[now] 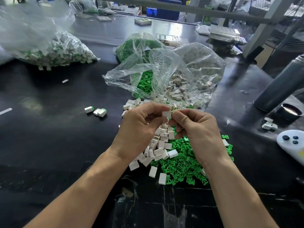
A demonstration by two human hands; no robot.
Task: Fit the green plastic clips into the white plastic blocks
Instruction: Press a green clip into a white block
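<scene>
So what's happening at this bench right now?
A person is putting small parts together by hand over a black table. The left hand holds a white block and the right hand pinches at its end, where a bit of green clip shows. Loose white blocks and green clips lie heaped below the hands. A few finished pieces sit to the left, with open bags of parts behind.

Blocks pile point(158, 145) left of clips pile point(185, 163).
</scene>
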